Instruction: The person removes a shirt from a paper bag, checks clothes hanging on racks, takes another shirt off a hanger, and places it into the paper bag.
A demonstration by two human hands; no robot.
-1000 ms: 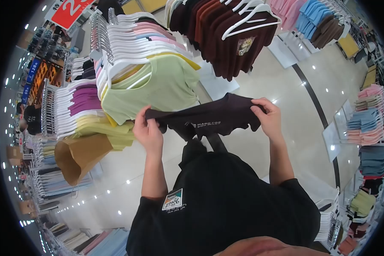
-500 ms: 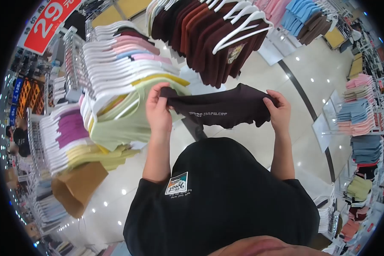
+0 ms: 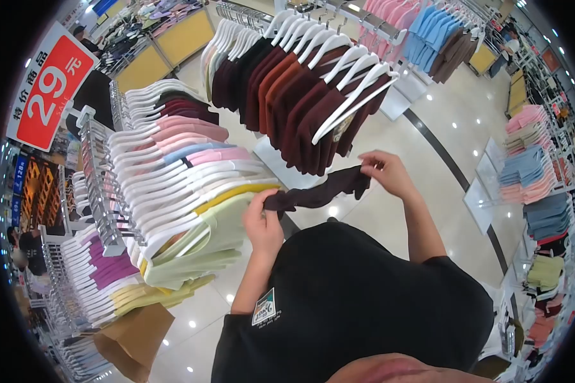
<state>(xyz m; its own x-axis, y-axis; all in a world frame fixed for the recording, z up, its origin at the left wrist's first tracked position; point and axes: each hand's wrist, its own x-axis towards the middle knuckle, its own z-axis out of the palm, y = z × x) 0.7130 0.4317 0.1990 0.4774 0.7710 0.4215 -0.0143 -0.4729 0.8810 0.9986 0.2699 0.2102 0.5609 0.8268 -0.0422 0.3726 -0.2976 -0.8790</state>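
A dark brown shirt (image 3: 322, 191) is stretched in a narrow, bunched band between my two hands, in front of my chest. At its left end my left hand (image 3: 264, 223) is closed, thumb and fingers pinching the cloth. My right hand (image 3: 388, 173) pinches the other end, its fingers partly spread around the edge. Just left of my left hand hang light green shirts (image 3: 201, 246) on white hangers. Beyond my right hand, maroon shirts (image 3: 313, 137) hang with a white hanger (image 3: 351, 108) at the front of the row.
A chrome rack (image 3: 102, 185) on the left carries several garments below a red price sign (image 3: 54, 83) reading 29. A brown paper bag (image 3: 134, 338) hangs at lower left. More clothes racks (image 3: 533, 166) line the right side, across the tiled floor (image 3: 437, 185).
The shirt was spread wider with its white lettering showing; now it is gathered narrower and the lettering is hidden. The view has shifted, and the hands are closer together.
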